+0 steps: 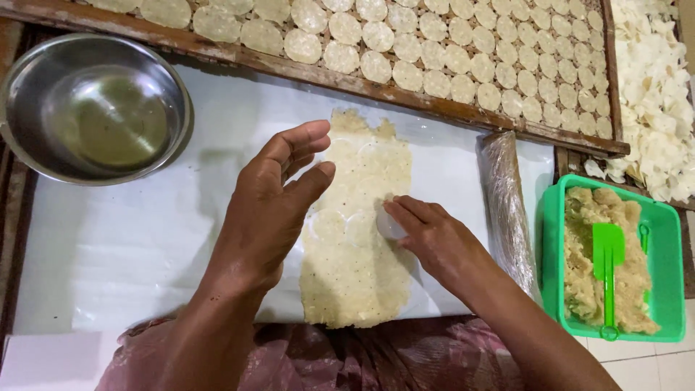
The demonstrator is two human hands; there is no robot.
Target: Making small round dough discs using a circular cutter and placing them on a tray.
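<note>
A flat sheet of pale speckled dough (355, 268) lies on a white plastic sheet (130, 246), with round discs cut into its upper part. My left hand (271, 206) hovers over the dough's left side, fingers apart and slightly curled, holding nothing. My right hand (431, 235) presses a small round cutter (387, 224) into the dough's right edge. A wooden tray (239, 58) behind holds several rows of cut dough discs (449, 58).
A steel bowl (94, 108) sits at the far left. A rolling pin wrapped in plastic film (503, 203) lies right of the dough. A green tub (662, 217) with dough and a green spatula (607, 268) stands at right. White chips (651, 94) pile at top right.
</note>
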